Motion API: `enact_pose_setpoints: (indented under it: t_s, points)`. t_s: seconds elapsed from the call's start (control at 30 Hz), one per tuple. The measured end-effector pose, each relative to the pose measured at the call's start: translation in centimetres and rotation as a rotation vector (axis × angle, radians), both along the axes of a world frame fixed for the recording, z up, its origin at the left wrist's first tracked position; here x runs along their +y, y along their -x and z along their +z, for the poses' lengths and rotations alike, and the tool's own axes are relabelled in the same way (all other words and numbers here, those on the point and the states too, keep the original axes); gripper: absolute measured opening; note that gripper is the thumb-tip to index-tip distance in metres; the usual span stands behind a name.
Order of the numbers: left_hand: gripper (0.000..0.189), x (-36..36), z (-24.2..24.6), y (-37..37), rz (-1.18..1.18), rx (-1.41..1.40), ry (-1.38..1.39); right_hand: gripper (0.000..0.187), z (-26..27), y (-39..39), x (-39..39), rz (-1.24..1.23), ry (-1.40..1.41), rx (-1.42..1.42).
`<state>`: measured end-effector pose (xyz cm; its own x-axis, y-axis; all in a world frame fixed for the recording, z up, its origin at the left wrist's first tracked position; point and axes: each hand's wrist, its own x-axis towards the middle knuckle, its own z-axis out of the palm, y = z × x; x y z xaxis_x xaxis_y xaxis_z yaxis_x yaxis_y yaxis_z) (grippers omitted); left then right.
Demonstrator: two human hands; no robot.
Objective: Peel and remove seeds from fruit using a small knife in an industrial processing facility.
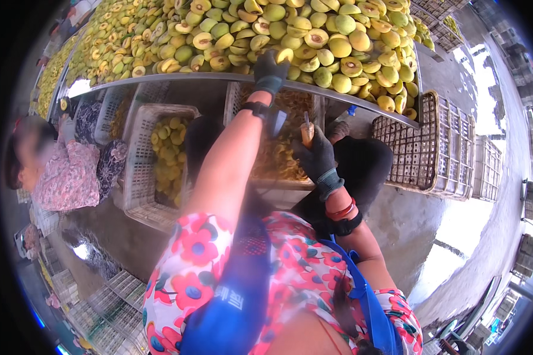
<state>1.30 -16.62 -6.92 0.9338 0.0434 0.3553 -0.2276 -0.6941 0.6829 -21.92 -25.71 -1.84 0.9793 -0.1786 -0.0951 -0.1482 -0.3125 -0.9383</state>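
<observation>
My left hand [270,72], in a dark knit glove, reaches over the metal edge of the table [222,76] into a heap of halved yellow-green stone fruit [342,46]. Its fingers are on a fruit half [284,56] at the near side of the heap. My right hand [316,153], gloved too, is lower and to the right, closed around the wooden handle of a small tool [307,134] with a narrow metal tip pointing up. Below both hands stands a crate [317,104] with brownish fruit scraps [280,155] in it.
A plastic crate [135,155] with yellow fruit halves stands left of my legs. Stacked crates [453,146] stand to the right beside the table's corner. A co-worker in a pink patterned top [69,177] sits at the left. Wet floor [404,222] shows at the right.
</observation>
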Motion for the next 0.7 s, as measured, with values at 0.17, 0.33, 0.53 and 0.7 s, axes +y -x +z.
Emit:
enact_pose_setpoints:
  t_s: [0.17,0.33,0.53,0.7]
  points:
    - [0.037,1.6,6.3,6.9,-0.314,0.463,0.598,0.03,1.3,-0.3,-1.0,-0.084,0.26,-0.293]
    - [0.033,4.0,8.6,12.8,-0.591,0.5,0.797,0.028,3.4,-0.7,-0.4,0.008,0.361,-0.314]
    - [0.037,4.9,9.0,16.5,-0.586,0.155,0.541,0.027,4.4,-0.1,1.0,0.015,0.435,-0.288]
    - [0.035,4.2,8.3,17.4,-0.534,-0.046,0.492,0.024,4.1,0.6,1.7,-0.01,0.402,-0.226]
